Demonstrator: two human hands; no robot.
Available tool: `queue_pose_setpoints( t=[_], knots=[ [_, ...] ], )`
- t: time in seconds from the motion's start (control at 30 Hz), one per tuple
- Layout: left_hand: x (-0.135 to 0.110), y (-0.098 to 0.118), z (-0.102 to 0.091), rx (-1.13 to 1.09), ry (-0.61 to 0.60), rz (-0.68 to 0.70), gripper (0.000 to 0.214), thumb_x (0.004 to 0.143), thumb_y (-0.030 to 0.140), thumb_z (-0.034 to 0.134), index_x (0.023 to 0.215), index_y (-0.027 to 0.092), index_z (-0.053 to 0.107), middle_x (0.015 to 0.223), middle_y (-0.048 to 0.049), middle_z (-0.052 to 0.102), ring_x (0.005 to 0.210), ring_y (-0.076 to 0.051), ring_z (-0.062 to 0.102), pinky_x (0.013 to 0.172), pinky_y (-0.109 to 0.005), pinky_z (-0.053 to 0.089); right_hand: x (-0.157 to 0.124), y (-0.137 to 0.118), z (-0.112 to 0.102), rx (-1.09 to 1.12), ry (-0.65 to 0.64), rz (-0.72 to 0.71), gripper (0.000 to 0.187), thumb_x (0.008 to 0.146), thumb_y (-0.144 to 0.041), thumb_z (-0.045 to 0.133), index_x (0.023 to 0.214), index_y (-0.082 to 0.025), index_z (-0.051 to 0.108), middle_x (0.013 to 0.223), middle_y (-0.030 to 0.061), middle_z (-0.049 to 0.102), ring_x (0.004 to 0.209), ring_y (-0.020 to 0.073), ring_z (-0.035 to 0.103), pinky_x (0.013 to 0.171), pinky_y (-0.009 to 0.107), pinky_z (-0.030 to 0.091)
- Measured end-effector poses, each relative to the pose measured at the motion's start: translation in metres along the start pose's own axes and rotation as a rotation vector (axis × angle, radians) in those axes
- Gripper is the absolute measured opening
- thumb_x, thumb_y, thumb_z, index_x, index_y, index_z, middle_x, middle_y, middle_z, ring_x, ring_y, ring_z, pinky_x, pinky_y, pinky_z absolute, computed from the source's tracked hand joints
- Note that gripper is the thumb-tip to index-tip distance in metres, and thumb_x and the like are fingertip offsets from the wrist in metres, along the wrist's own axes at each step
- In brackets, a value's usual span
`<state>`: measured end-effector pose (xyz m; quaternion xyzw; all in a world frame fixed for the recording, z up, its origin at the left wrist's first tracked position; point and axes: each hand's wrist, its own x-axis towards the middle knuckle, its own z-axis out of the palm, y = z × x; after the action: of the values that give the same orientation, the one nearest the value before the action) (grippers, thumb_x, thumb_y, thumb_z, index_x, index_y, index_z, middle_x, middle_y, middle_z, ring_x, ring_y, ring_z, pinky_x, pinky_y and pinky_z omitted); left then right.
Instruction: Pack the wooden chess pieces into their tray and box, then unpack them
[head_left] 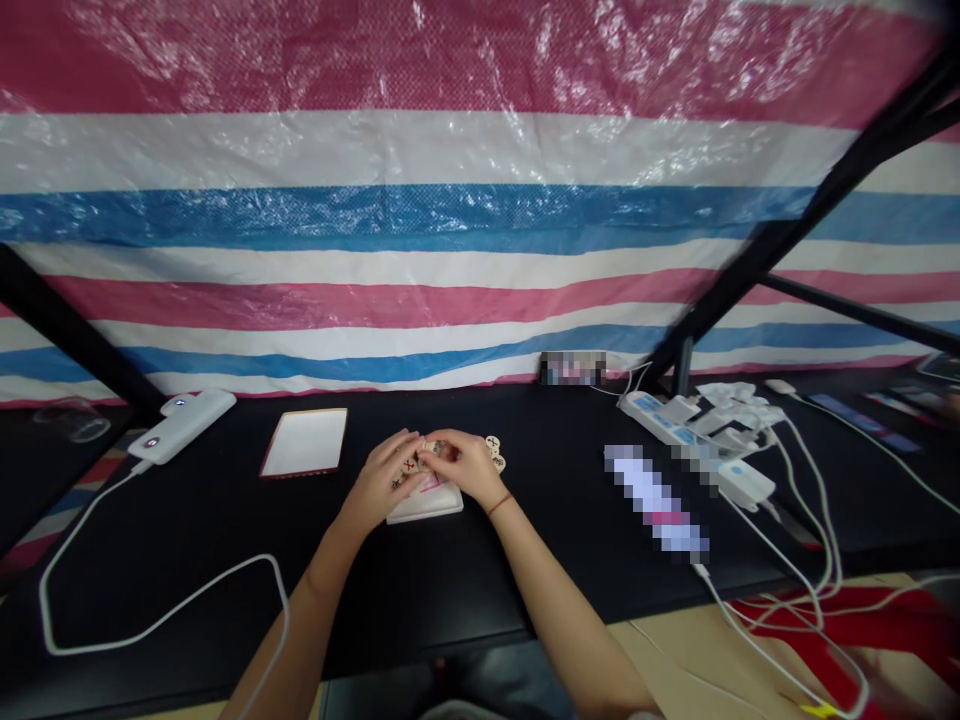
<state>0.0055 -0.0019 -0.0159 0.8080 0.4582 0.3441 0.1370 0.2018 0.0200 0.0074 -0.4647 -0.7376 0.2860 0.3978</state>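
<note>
Round cream xiangqi pieces (409, 466) with red and black characters are gathered on a white tray (426, 513), which has pink lines on it. My left hand (386, 480) cups their left side, with its fingers stretched over the far edge and its thumb apart, nearer me. From the right, my right hand (466, 465) bends its thumb and fingers together at the top of the pieces. It appears to pinch one piece, mostly hidden by the fingers. Several more pieces (495, 452) lie on the black table just beyond my right hand.
A box lid (306, 442), white inside with a red rim, lies left of my hands. Farther left is a white power bank (184, 425) with a looping cable. A pixelated phone (656, 498) and a loaded power strip (697, 445) are right. Striped sheeting (420, 300) hangs behind.
</note>
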Motion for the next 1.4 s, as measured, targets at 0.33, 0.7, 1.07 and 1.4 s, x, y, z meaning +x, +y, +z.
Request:
queue_pose_setpoints(
  t=[0.33, 0.7, 1.07, 1.4],
  knots=[
    [0.001, 0.007, 0.000, 0.029, 0.128, -0.015, 0.026, 0.094, 0.037, 0.048, 0.110, 0.025, 0.065, 0.112, -0.0058, 0.068, 0.107, -0.021, 0.062, 0.098, -0.040, 0.048, -0.009, 0.000, 0.011, 0.065, 0.076, -0.075, 0.033, 0.080, -0.048, 0.067, 0.096, -0.019, 0.072, 0.078, 0.0032, 0.071, 0.057, 0.0110, 0.059, 0.061, 0.022, 0.050],
    [0.001, 0.012, -0.009, -0.069, 0.045, 0.032, 0.015, 0.087, 0.035, 0.060, 0.081, 0.022, 0.066, 0.095, -0.0050, 0.071, 0.098, -0.020, 0.062, 0.091, -0.038, 0.047, -0.012, 0.028, -0.008, 0.129, 0.340, 0.157, 0.042, 0.082, -0.055, 0.061, 0.099, -0.017, 0.066, 0.063, -0.0003, 0.063, 0.049, 0.0110, 0.057, 0.052, 0.022, 0.047],
    [0.002, 0.013, 0.000, 0.154, -0.193, 0.046, 0.011, 0.084, 0.029, 0.063, 0.080, 0.029, 0.074, 0.120, -0.0007, 0.065, 0.117, -0.025, 0.049, 0.101, -0.045, 0.037, -0.019, 0.017, -0.007, 0.096, 0.194, -0.002, 0.025, 0.085, -0.041, 0.062, 0.096, -0.019, 0.066, 0.084, 0.0041, 0.068, 0.057, 0.0097, 0.057, 0.055, 0.022, 0.050],
    [-0.006, 0.002, -0.003, 0.136, -0.158, 0.008, 0.018, 0.080, 0.032, 0.066, 0.097, 0.028, 0.071, 0.123, -0.0036, 0.059, 0.123, -0.027, 0.045, 0.108, -0.046, 0.036, -0.038, -0.006, -0.005, -0.102, -0.050, -0.278, 0.022, 0.082, -0.015, 0.055, 0.101, -0.021, 0.064, 0.102, 0.0072, 0.065, 0.092, 0.0183, 0.062, 0.083, 0.033, 0.050]
  ],
)
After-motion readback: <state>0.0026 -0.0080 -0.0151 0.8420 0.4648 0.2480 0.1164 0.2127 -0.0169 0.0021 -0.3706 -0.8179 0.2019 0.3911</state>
